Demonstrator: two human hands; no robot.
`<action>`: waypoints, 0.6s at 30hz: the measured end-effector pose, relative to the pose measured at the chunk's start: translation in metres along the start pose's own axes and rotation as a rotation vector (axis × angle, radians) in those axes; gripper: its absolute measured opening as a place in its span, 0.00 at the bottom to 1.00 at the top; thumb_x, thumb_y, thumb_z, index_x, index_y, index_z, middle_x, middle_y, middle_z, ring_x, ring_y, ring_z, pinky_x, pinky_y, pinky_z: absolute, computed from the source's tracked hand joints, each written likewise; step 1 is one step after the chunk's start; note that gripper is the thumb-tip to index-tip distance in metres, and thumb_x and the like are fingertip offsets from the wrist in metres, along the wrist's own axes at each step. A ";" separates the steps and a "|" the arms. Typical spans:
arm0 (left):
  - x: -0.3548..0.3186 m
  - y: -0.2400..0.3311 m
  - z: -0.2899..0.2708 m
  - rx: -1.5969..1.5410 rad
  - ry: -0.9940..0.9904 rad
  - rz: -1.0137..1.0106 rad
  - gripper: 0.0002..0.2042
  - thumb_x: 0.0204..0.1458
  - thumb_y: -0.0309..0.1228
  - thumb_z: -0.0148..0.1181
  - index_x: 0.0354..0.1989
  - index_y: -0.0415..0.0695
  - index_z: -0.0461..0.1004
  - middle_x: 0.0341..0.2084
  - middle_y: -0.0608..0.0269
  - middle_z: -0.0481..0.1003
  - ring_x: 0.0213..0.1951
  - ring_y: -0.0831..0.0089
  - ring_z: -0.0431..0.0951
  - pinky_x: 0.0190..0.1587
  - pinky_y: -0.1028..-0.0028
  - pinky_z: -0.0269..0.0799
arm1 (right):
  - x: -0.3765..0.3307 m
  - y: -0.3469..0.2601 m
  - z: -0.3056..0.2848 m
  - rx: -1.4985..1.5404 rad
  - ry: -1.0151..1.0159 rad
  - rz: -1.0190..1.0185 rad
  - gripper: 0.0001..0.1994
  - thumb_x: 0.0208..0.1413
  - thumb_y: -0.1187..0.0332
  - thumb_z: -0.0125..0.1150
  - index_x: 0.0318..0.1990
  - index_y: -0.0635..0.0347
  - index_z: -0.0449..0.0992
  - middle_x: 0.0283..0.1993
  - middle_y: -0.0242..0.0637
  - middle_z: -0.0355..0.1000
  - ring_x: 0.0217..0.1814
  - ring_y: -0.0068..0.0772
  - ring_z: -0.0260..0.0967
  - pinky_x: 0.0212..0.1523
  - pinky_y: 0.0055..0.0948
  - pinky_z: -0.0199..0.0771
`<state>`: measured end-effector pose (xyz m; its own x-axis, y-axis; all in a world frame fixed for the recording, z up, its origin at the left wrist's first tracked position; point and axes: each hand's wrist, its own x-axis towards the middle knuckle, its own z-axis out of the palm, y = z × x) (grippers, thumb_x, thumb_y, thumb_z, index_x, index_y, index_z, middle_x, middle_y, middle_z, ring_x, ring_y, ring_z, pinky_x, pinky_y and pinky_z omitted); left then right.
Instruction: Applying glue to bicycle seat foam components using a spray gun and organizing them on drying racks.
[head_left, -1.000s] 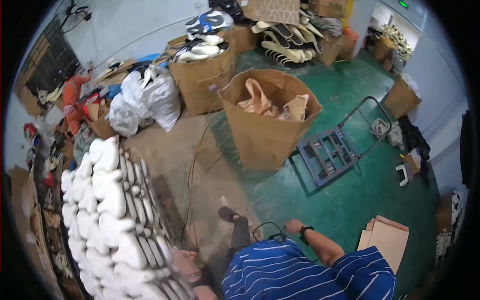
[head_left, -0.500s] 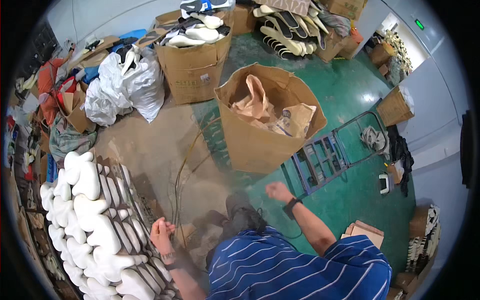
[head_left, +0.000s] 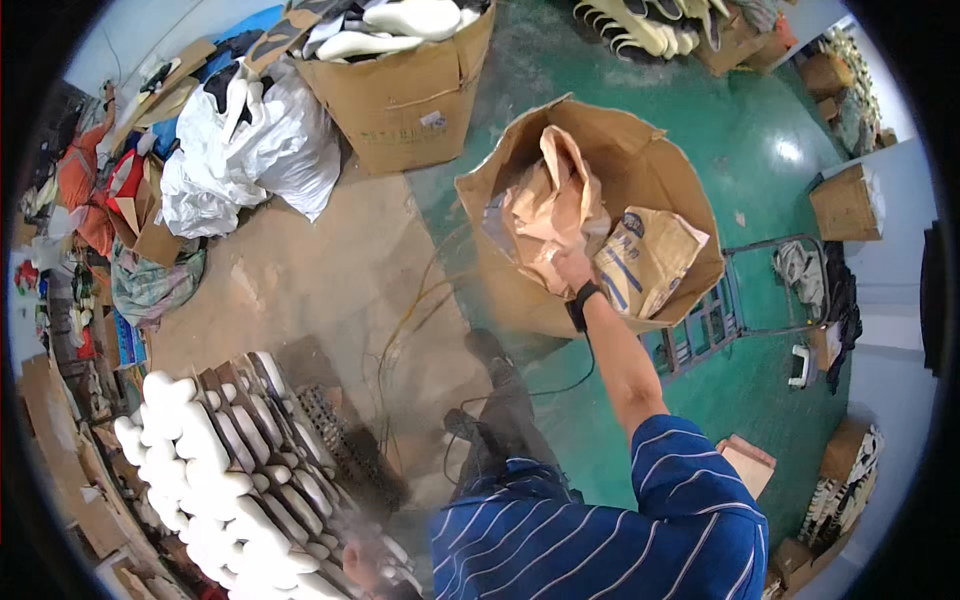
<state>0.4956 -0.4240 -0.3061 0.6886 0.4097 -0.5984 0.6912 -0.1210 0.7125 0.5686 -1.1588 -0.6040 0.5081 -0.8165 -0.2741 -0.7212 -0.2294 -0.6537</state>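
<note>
My right hand [head_left: 573, 270], with a dark band on its wrist, reaches into a tall cardboard box [head_left: 670, 150]. Its fingers are closed on crumpled brown paper [head_left: 555, 205] inside, the tips partly hidden by the folds. Beside that paper, in the same box, lies a flattened brown paper sack [head_left: 650, 255] with blue printing. Low in the picture my left hand [head_left: 365, 568] is blurred, next to the stacked white foam-like pieces [head_left: 215, 480]; its fingers cannot be made out.
A black-framed hand cart [head_left: 710, 325] lies beyond the box on the right. White sacks [head_left: 250, 150] and another full carton [head_left: 410, 105] stand at the back left. A thin cable [head_left: 545, 392] runs across the floor near my feet. Flat cardboard [head_left: 747, 465] lies at my right.
My right hand has moved forward into the cardboard box and onto the brown paper. My left hand has dropped lower beside the white pieces. The whole view has shifted.
</note>
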 end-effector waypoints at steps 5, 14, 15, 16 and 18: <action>-0.014 0.089 0.101 0.125 -0.113 0.063 0.11 0.64 0.36 0.59 0.40 0.38 0.76 0.24 0.64 0.75 0.24 0.76 0.76 0.30 0.75 0.75 | 0.063 -0.034 0.047 0.307 -0.335 -0.108 0.20 0.47 0.64 0.66 0.50 0.60 0.80 0.35 0.48 0.80 0.30 0.39 0.79 0.35 0.37 0.79; -0.010 0.110 0.167 0.121 -0.159 0.104 0.12 0.64 0.35 0.59 0.45 0.37 0.76 0.29 0.61 0.78 0.31 0.71 0.80 0.37 0.72 0.78 | 0.069 -0.090 0.052 -0.098 -0.514 -0.175 0.21 0.60 0.55 0.58 0.48 0.65 0.77 0.41 0.53 0.79 0.45 0.56 0.77 0.48 0.45 0.75; -0.009 0.112 0.175 0.071 -0.215 0.123 0.12 0.63 0.35 0.59 0.45 0.37 0.76 0.29 0.60 0.79 0.32 0.70 0.81 0.37 0.72 0.78 | 0.072 -0.076 0.039 -0.191 -0.462 -0.217 0.18 0.59 0.56 0.58 0.45 0.63 0.79 0.41 0.52 0.79 0.45 0.57 0.77 0.47 0.46 0.75; -0.011 0.116 0.179 0.103 -0.206 0.156 0.13 0.63 0.35 0.60 0.46 0.36 0.76 0.30 0.58 0.79 0.32 0.69 0.81 0.37 0.72 0.78 | 0.063 -0.074 0.030 -0.308 -0.447 -0.263 0.17 0.57 0.57 0.59 0.44 0.61 0.79 0.41 0.52 0.79 0.45 0.57 0.76 0.47 0.47 0.75; -0.011 0.116 0.176 0.081 -0.188 0.160 0.13 0.63 0.35 0.59 0.46 0.36 0.76 0.31 0.58 0.79 0.32 0.69 0.82 0.37 0.71 0.78 | 0.030 -0.078 0.011 -0.164 -0.404 -0.224 0.15 0.57 0.58 0.60 0.39 0.62 0.80 0.35 0.53 0.78 0.39 0.56 0.77 0.41 0.46 0.75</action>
<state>0.6072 -0.6018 -0.2818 0.8138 0.2055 -0.5437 0.5806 -0.2456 0.7762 0.6452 -1.1600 -0.5693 0.7778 -0.4739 -0.4129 -0.6216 -0.4827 -0.6169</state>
